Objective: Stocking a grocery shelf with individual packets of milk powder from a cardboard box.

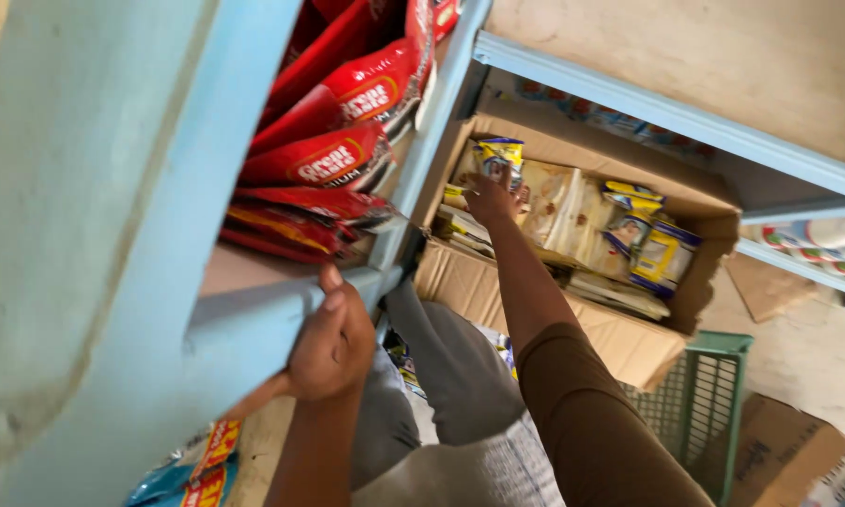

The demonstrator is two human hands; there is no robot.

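The right hand (491,199) reaches into the open brown cardboard box (554,310), fingers closed on a yellow-and-blue plastic packet (500,155) at its near end. The left hand (333,343), well apart, curls around the front edge of the pale blue metal shelf (253,310) under stacked red packets (324,160).

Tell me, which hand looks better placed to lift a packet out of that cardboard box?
Probably the right hand: it already reaches into the cardboard box, on a yellow packet. The left hand grips the blue shelf edge.

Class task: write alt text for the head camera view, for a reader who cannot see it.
A person's right hand grasps a yellow packet in an open cardboard box of packets, while the left hand grips the edge of a blue shelf stacked with red packets.
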